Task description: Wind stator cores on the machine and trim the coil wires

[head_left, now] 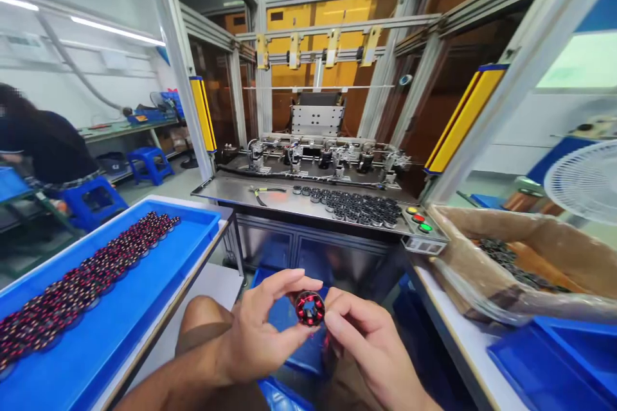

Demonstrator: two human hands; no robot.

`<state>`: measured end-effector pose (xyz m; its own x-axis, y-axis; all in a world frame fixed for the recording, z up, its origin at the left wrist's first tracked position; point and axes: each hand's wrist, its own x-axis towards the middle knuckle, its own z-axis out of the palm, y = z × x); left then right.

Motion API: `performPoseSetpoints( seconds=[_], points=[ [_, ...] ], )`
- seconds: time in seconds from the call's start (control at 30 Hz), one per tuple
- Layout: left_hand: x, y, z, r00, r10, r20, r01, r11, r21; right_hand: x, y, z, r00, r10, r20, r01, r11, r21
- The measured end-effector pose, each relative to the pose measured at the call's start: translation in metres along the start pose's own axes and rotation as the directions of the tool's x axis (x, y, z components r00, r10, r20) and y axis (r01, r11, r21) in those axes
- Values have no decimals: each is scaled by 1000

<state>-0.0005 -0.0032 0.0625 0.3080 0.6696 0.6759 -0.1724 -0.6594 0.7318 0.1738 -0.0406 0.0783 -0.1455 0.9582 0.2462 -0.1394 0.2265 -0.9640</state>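
Note:
A small ring-shaped motor stator (310,309) with red windings and a black rim is held up in front of my lap. My left hand (263,321) grips it, with the thumb below and the fingers above. At its right edge my right hand (359,334) is closed, thumb and forefinger pressed together. Whatever lies between those right fingertips is hidden. In the long blue tray (159,276) at the left, many similar red-wound stators (91,279) lie in overlapping rows.
Ahead stands a framed machine with a metal worktable (231,189) holding many dark ring parts (359,205) and a yellow-black tool (267,191). A button box (424,231), a lined carton (463,276) and a blue bin (544,359) are at right. Another person (48,148) sits at far left.

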Motion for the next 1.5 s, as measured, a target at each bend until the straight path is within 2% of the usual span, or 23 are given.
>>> performPoseSetpoints(
  seconds=[0.07, 0.13, 0.2, 0.3, 0.4, 0.5, 0.63, 0.73, 0.83, 0.97, 1.1, 1.17, 1.23, 1.27, 1.37, 1.5],
  points=[
    [-2, 2, 1, 996, -82, 25, 84, 990, -117, 2, 9, -13, 987, 27, 158, -58, 979, 195],
    [-5, 2, 3, 990, -131, 47, 138, 964, -229, 3, 21, -28, 939, 19, 343, -125, 949, 290],
    [-7, -2, 4, 990, -140, 22, 141, 954, -263, 0, 37, -34, 918, 54, 393, -191, 929, 318],
    [-9, -11, 5, 993, -101, -56, 89, 977, -194, -11, 61, -19, 946, 209, 247, -292, 881, 373],
    [-8, -21, 6, 997, -56, -61, 48, 991, -123, -21, 76, 9, 950, 259, 176, -312, 831, 461],
    [-6, -26, 8, 998, -31, -49, 27, 997, -79, -23, 75, 26, 961, 262, 89, -268, 801, 535],
    [-6, -30, 8, 999, -19, -45, 18, 999, -32, -17, 63, 26, 946, 325, 22, -281, 781, 558],
    [-7, -33, 6, 998, -58, -37, 59, 998, 15, -15, 61, 25, 946, 325, 3, -274, 791, 547],
    [-9, -36, 6, 989, -139, -46, 139, 990, 16, -18, 64, 23, 946, 319, 53, -295, 788, 541],
    [-8, -38, 5, 954, -301, -14, 291, 933, -211, -24, 63, 11, 944, 265, 196, -322, 868, 377],
    [-7, -36, 1, 913, -394, 104, 400, 814, -421, -16, 55, -22, 879, 250, 407, -307, 948, 81],
    [-7, -34, -1, 901, -396, 176, 431, 774, -465, -5, 47, -37, 898, 276, 342, -301, 953, 21],
    [-9, -32, -1, 893, -393, 219, 449, 762, -467, 6, 38, -44, 937, 296, 183, -306, 952, 27],
    [-10, -33, 0, 895, -389, 219, 446, 767, -461, 10, 33, -44, 941, 313, 127, -319, 947, 30],
    [-13, -36, 8, 911, -383, 153, 410, 793, -451, 17, 22, -30, 922, 366, 125, -368, 930, -8],
    [-15, -40, 14, 932, -355, 78, 351, 824, -444, 12, 21, -12, 910, 399, 112, -401, 916, -8]
  ],
)
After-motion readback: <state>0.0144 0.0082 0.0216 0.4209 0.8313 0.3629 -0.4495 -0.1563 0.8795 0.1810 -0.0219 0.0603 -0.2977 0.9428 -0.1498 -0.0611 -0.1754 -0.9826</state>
